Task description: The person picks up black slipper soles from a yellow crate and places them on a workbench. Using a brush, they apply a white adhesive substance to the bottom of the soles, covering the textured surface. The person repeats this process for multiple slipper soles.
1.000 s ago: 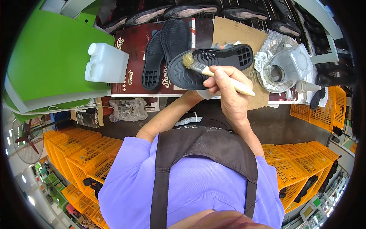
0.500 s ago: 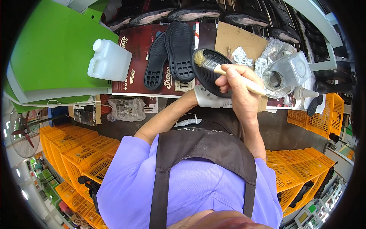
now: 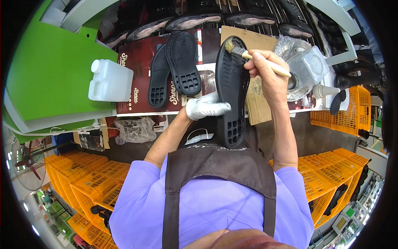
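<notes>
A black shoe sole (image 3: 232, 89) stretches from the cardboard toward my apron, its gridded heel end nearest me. My left hand (image 3: 206, 107), in a white glove, grips the sole's left edge; its thumb reaches over the rim and the other fingers are partly hidden. In my bare right hand (image 3: 267, 68) is a brush (image 3: 273, 67) with a pale wooden handle. Its yellowish bristles touch the inside of the sole's far, toe end. Left of this sole, several more black soles (image 3: 182, 62) lie on the dark red printed board.
A white jug (image 3: 111, 81) stands left, by a green panel (image 3: 62, 66). To the right are a clear plastic container (image 3: 309, 66), crumpled plastic and a white nozzle cap (image 3: 325, 91). Black shoes (image 3: 195, 21) line the rack behind. Orange crates (image 3: 331, 174) stand on both sides.
The sole has swung from slanted and partly covered to lengthwise toward me. My left hand has shifted left from beneath it to its edge. The brush has moved up to the toe end.
</notes>
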Action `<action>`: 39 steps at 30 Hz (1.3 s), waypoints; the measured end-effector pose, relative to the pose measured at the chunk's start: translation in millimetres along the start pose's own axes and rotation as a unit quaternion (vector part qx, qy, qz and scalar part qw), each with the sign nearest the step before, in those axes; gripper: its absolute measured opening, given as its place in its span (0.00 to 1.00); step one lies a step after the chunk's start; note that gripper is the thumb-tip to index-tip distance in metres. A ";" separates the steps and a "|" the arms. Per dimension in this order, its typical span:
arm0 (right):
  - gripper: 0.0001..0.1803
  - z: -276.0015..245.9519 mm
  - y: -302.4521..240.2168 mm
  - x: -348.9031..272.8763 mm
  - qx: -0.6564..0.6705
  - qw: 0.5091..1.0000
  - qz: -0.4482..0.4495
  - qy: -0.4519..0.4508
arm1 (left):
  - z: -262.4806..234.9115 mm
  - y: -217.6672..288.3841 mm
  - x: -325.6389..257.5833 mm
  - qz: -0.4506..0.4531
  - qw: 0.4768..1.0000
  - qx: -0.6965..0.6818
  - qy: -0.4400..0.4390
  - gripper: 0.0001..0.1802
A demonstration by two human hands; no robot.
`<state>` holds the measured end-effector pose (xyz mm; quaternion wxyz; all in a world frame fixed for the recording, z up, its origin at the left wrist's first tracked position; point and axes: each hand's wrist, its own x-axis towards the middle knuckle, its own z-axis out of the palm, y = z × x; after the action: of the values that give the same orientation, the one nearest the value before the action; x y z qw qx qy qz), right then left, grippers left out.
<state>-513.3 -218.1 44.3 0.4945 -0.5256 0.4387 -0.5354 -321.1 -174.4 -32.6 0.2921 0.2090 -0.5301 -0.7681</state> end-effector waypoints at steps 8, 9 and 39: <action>0.11 3.9 5.4 -6.7 0.008 0.999 0.032 -0.010 | 5.4 -3.4 -6.7 -0.009 0.964 -0.243 0.103 0.44; 0.11 6.1 4.7 -8.9 0.009 0.999 0.032 -0.017 | 3.9 -5.1 -6.1 -0.011 0.953 -0.286 0.100 0.43; 0.11 32.6 -21.1 -56.2 0.000 0.978 0.118 -0.173 | -38.6 2.8 7.2 0.070 0.873 -0.467 0.126 0.30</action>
<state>-484.7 -158.2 59.9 0.6223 -0.5549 0.4057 -0.3746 -301.4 -206.7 -43.6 0.4732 0.1058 -0.0820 -0.8707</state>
